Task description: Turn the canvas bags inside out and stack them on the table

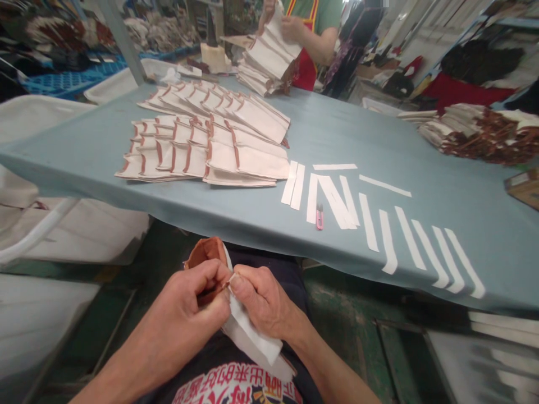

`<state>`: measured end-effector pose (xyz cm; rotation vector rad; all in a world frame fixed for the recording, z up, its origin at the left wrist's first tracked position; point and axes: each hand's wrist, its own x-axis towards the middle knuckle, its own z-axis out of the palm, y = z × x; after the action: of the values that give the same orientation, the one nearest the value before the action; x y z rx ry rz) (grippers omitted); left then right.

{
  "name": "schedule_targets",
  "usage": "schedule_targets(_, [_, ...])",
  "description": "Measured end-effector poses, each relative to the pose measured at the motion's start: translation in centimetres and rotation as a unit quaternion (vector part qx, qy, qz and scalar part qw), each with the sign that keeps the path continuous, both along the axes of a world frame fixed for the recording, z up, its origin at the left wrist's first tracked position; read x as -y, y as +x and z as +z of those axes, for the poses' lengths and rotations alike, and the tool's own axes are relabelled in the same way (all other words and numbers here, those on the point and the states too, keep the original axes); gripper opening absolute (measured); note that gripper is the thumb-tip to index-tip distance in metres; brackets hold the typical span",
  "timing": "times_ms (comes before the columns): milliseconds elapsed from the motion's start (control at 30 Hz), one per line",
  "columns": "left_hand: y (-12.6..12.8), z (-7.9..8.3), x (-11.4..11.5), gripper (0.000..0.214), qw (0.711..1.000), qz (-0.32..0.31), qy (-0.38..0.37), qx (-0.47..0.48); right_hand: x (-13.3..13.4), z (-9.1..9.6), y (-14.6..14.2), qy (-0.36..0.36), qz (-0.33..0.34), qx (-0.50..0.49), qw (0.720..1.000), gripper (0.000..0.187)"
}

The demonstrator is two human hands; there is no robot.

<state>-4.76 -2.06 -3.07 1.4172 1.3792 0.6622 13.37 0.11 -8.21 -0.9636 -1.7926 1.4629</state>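
Holding a cream cloth piece (252, 339) with a brown lining low in front of the body, just short of the near edge of the blue-grey table (345, 134). Slanted the left forearm (138, 342) up and inward from the lower left, with the back of the left hand (202, 294) turned upward. Bent the left forefinger and thumb toward each other, pinching at the rim of the cloth. Angled the right forearm (328, 359) in from the lower right and folded the right hand (265, 300) round the cloth, with the thumb pressed on the rim close beside the left fingertips. Could not tell the lie of the remaining fingers, partly hidden. Had pink snips (320, 217) lying on the table beside white strips (369, 221), to the right of overlapping cream pieces (248, 157). Saw, across the table, a co-worker's hands (292, 28) holding up more cream cloth (275, 47).
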Motion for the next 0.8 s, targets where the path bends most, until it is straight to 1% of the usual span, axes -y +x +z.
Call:
schedule_targets(100, [0.2,0.2,-0.2,0.02,1.0,-0.017,-0.007,0.013,0.0,0.4,0.1,0.011,-0.007,0.021,1.0,0.052])
schedule_targets(200, [0.2,-0.1,-0.2,0.02,0.999,-0.022,-0.018,0.032,-0.2,0.8,0.4,0.013,-0.03,0.049,0.998,0.052])
schedule_targets(300, [-0.2,-0.4,-0.2,0.024,0.999,-0.031,0.016,0.032,-0.4,1.5,1.0,0.022,-0.075,0.071,0.994,0.052])
schedule_targets(333, [-0.3,-0.3,-0.2,0.026,0.998,-0.042,0.03,0.028,-0.4,1.9,1.3,0.036,-0.102,0.068,0.992,0.048])
schedule_targets(367, [-0.4,-0.2,-0.2,0.027,0.997,-0.052,0.042,0.024,-0.4,2.4,1.6,0.057,-0.126,0.062,0.988,0.04])
schedule_targets(400, [-0.6,0.0,-0.2,0.026,0.996,-0.063,0.053,0.021,-0.5,3.0,1.9,0.085,-0.141,0.051,0.985,0.028])
schedule_targets(433, [-0.6,0.3,-0.3,0.023,0.995,-0.07,0.065,0.021,-0.5,3.6,2.2,0.116,-0.139,0.038,0.983,0.023])
schedule_targets(467, [-0.7,0.7,-0.3,0.018,0.994,-0.073,0.081,0.023,-0.6,4.3,2.4,0.148,-0.12,0.028,0.981,0.03])
schedule_targets(500, [-0.7,1.1,-0.3,0.013,0.992,-0.072,0.102,0.024,-0.8,4.9,2.6,0.178,-0.088,0.023,0.98,0.04])
schedule_targets(533, [-0.7,1.5,-0.3,0.009,0.99,-0.066,0.125,0.022,-1.0,5.5,2.8,0.202,-0.048,0.025,0.978,0.045])
schedule_targets(567, [-0.6,1.9,-0.3,0.008,0.987,-0.058,0.151,0.017,-1.3,6.1,3.0,0.221,-0.012,0.03,0.975,0.045])
schedule_targets(600, [-0.5,2.2,-0.2,0.008,0.983,-0.051,0.174,0.011,-1.7,6.6,3.1,0.231,0.018,0.04,0.972,0.039])
schedule_targets(667, [-0.4,2.6,0.1,0.013,0.979,-0.051,0.197,0.002,-2.4,7.4,3.4,0.232,0.07,0.066,0.968,0.026])
schedule_targets(800, [-0.7,2.5,0.8,0.014,0.979,-0.081,0.189,0.005,-3.0,8.2,3.4,0.19,0.149,0.068,0.968,0.039])
